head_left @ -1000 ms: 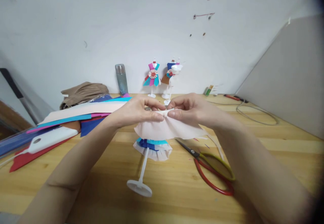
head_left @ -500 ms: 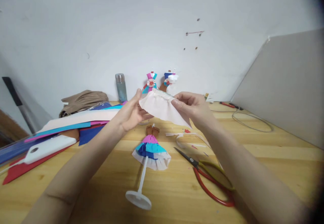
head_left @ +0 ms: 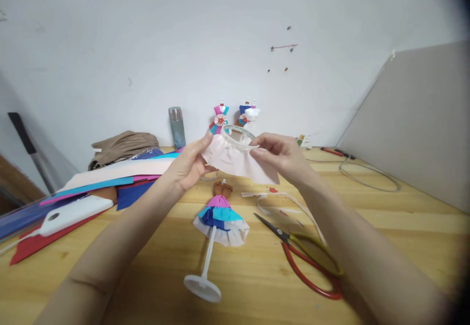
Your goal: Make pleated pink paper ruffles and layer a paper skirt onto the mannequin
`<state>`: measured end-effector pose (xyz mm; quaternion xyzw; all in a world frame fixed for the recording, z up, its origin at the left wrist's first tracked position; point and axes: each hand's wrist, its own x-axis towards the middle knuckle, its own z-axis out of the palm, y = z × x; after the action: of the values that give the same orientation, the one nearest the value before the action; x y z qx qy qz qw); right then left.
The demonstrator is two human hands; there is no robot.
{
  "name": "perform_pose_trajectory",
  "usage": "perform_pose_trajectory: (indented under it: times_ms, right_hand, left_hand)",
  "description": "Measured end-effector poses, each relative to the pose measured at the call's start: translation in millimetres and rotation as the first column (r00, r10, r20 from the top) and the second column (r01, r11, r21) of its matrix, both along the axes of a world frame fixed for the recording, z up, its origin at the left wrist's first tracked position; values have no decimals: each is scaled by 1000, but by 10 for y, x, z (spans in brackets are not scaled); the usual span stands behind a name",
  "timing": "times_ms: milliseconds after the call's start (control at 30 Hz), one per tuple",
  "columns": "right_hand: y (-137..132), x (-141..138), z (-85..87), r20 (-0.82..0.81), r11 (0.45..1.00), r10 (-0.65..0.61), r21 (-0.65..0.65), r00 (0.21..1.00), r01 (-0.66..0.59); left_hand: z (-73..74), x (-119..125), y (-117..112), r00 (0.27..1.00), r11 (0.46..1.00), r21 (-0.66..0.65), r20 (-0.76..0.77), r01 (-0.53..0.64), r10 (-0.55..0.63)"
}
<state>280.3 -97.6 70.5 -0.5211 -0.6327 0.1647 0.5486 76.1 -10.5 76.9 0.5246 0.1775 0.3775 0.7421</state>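
Both hands hold up a pale pink ruffled paper skirt [head_left: 237,160] with a ring-shaped top edge, above the table. My left hand [head_left: 191,163] pinches its left side and my right hand [head_left: 281,156] pinches its right side. Below them a small dress mannequin [head_left: 220,216] lies on the wooden table [head_left: 257,266], dressed in pink, blue and white paper layers, its white stand base [head_left: 202,288] pointing towards me.
Red-and-yellow-handled scissors [head_left: 304,256] lie to the right of the mannequin, beside a paper strip [head_left: 279,198]. Coloured paper sheets [head_left: 110,178] and a white tool [head_left: 69,210] are at the left. Two dressed mannequins [head_left: 231,115], a grey bottle [head_left: 176,127] and a cable [head_left: 367,175] are at the back.
Both hands lifted the pink skirt off the lying mannequin and raised it. The gathered top has opened into a ring.
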Motion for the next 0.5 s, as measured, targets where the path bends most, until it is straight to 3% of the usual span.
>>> perform_pose_trajectory:
  times_ms: [133,300,500]
  right_hand:
    - [5,52,-13,90,999,33,12,995,-34]
    - [8,79,-12,92,998,61,-21,994,-59]
    - [18,80,-32,55,996,60,-73,997,-56]
  left_hand:
    - [23,-23,35,996,995,58,-24,-85,86]
    - [42,-56,7,970,944,226,2,-238,244]
    - [80,-64,16,984,973,188,-89,-133,152]
